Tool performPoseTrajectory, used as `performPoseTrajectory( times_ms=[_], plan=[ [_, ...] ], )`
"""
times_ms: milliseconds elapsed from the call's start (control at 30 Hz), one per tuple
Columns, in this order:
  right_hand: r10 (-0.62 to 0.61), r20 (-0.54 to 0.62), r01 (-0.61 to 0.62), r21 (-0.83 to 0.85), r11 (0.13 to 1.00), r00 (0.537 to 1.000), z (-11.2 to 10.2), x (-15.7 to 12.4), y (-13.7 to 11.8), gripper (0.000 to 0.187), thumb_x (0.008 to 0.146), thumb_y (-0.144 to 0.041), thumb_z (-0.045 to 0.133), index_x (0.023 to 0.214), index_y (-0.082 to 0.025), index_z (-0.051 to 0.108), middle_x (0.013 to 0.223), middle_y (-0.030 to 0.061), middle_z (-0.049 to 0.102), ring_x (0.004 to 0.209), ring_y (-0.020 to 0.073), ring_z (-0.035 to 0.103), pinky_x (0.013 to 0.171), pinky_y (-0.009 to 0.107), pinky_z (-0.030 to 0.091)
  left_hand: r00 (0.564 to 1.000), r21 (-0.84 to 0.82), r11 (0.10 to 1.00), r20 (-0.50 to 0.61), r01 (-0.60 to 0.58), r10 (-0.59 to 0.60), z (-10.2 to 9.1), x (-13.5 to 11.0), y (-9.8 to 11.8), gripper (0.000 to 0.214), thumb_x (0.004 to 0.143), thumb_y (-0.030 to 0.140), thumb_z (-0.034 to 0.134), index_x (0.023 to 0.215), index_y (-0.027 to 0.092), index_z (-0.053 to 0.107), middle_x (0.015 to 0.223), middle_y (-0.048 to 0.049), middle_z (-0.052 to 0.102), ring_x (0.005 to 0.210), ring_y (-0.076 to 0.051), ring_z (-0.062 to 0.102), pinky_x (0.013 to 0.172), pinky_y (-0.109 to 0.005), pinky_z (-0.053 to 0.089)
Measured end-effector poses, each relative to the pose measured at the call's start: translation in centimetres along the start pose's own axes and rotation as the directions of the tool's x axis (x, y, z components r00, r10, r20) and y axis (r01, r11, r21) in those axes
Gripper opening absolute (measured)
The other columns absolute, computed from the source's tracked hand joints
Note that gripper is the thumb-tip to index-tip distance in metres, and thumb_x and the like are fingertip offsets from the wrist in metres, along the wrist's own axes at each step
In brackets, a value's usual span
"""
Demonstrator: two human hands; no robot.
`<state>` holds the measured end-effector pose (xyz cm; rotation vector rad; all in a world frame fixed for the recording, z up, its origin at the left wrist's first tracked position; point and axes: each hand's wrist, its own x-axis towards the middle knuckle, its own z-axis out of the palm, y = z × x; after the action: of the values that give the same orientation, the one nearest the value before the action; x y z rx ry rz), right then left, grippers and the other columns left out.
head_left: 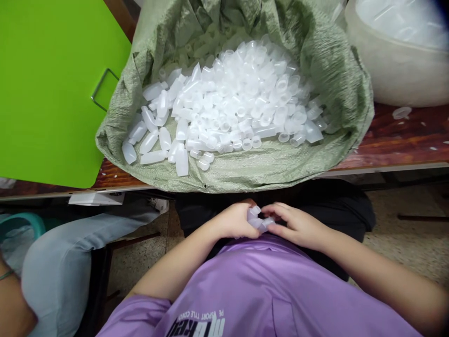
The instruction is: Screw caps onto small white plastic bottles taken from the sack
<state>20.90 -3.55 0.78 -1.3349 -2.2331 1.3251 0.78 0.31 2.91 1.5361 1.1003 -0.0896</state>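
Note:
My left hand [243, 221] is closed around several small translucent plastic bottles [257, 219], held low over my lap. Close by on the right, my right hand [293, 224] has its fingers curled, with thumb and fingertips at one of these pieces. Whether the right fingertips pinch it or only touch it is hard to make out. In front of me lies a pale green woven sack [270, 166] with its mouth rolled wide. Inside it is a large heap of white translucent plastic pieces [238, 93], short tubes and bottles among them.
At the left, a bright green board [52, 93] with a metal handle [104, 89] stands beside the sack. A large white tub [403, 70] of similar pieces is at the right on the reddish table [407, 135]. Another person's jeans-clad leg [59, 267] and a teal basin [26, 222] are at lower left.

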Motion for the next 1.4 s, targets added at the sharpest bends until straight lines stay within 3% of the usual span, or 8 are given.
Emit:
performPoseTrajectory(
  times_ms=[267, 667, 833, 900, 1000, 1100, 1233, 1400],
  plan=[
    [0.085, 0.077, -0.074, -0.139, 0.987, 0.993, 1.5, 0.3, -0.1, 0.033, 0.091, -0.041, 0.036, 0.079, -0.018, 0.056, 0.073, 0.0058, 0.061, 0.068, 0.0186, 0.056, 0.061, 0.030, 0.039, 1.000, 0.093, 0.996, -0.021, 0.001, 0.001, 0.8, 0.1, -0.6, 0.040, 0.057, 0.030, 0.068, 0.091, 0.018, 0.052, 0.075, 0.0026, 0.057, 0.061, -0.010, 0.052, 0.052, -0.019, 0.038],
    [0.148, 0.031, -0.150, 0.096, 0.984, 0.989, 4.2, 0.9, 2.2, 0.043, 0.093, -0.047, 0.028, 0.070, -0.019, 0.052, 0.065, -0.0002, 0.059, 0.060, 0.0126, 0.055, 0.054, 0.022, 0.041, 0.988, 0.193, 0.981, -0.153, 0.023, 0.007, 2.3, 0.4, -1.4, 0.031, 0.063, 0.035, 0.063, 0.089, 0.021, 0.052, 0.073, 0.0018, 0.059, 0.062, -0.014, 0.055, 0.053, -0.022, 0.038],
    [0.118, -0.168, -0.141, -0.131, 0.981, 0.979, 1.4, 0.9, 1.5, 0.032, 0.086, -0.044, 0.048, 0.100, -0.016, 0.058, 0.092, 0.0094, 0.065, 0.081, 0.0214, 0.061, 0.068, 0.031, 0.046, 0.955, 0.255, 0.966, -0.295, 0.037, 0.041, 1.4, 2.4, -1.9, 0.034, 0.064, 0.030, 0.062, 0.096, 0.020, 0.054, 0.081, -0.0026, 0.062, 0.070, -0.018, 0.058, 0.057, -0.025, 0.039],
    [-0.054, -0.295, -0.049, -0.331, 0.942, 0.954, -0.6, 0.5, 0.2, 0.028, 0.087, -0.038, 0.048, 0.103, -0.017, 0.059, 0.091, 0.0090, 0.066, 0.080, 0.0204, 0.062, 0.068, 0.030, 0.046, 0.937, 0.282, 0.959, -0.343, 0.038, 0.064, 0.8, 3.1, -2.1, 0.024, 0.065, 0.023, 0.058, 0.089, 0.019, 0.056, 0.083, -0.0042, 0.062, 0.072, -0.019, 0.058, 0.061, -0.026, 0.040],
    [-0.396, -0.412, 0.112, -0.564, 0.818, 0.821, -4.3, 0.2, -1.9, 0.018, 0.089, -0.028, 0.048, 0.093, -0.020, 0.064, 0.080, 0.0052, 0.066, 0.072, 0.0169, 0.060, 0.069, 0.029, 0.046, 0.923, 0.237, 0.971, -0.378, 0.016, 0.077, 0.2, 3.4, -2.2, 0.011, 0.064, 0.020, 0.055, 0.075, 0.018, 0.054, 0.075, -0.0028, 0.058, 0.068, -0.018, 0.055, 0.060, -0.026, 0.038],
    [-0.412, -0.564, -0.138, -0.692, 0.709, 0.716, -8.3, 1.1, -3.2, 0.019, 0.087, -0.024, 0.050, 0.097, -0.017, 0.065, 0.088, 0.0094, 0.065, 0.082, 0.0225, 0.058, 0.074, 0.034, 0.046, 0.937, 0.044, 0.996, -0.339, -0.074, 0.084, 0.0, 2.6, -2.1, 0.014, 0.062, 0.020, 0.057, 0.074, 0.018, 0.049, 0.067, 0.0014, 0.050, 0.061, -0.013, 0.049, 0.056, -0.025, 0.036],
    [-0.223, -0.530, -0.352, -0.768, 0.535, 0.818, -11.6, 3.2, -2.8, 0.027, 0.081, -0.023, 0.054, 0.103, -0.012, 0.065, 0.092, 0.0146, 0.061, 0.088, 0.0299, 0.054, 0.074, 0.041, 0.045, 0.977, -0.349, 0.927, -0.202, -0.137, 0.069, 0.1, 0.9, -2.1, 0.036, 0.057, 0.012, 0.054, 0.091, 0.017, 0.048, 0.072, 0.0035, 0.050, 0.061, -0.010, 0.049, 0.055, -0.022, 0.037],
    [-0.135, -0.486, -0.341, -0.759, 0.555, 0.863, -12.4, 4.8, -1.7, 0.028, 0.084, -0.025, 0.050, 0.104, -0.010, 0.062, 0.092, 0.0172, 0.057, 0.093, 0.0319, 0.051, 0.078, 0.047, 0.043, 0.997, -0.622, 0.779, -0.043, -0.078, 0.066, 0.2, -0.4, -2.0, 0.035, 0.047, 0.006, 0.055, 0.082, 0.014, 0.052, 0.076, -0.0004, 0.057, 0.067, -0.012, 0.056, 0.059, -0.023, 0.043]
  ],
)
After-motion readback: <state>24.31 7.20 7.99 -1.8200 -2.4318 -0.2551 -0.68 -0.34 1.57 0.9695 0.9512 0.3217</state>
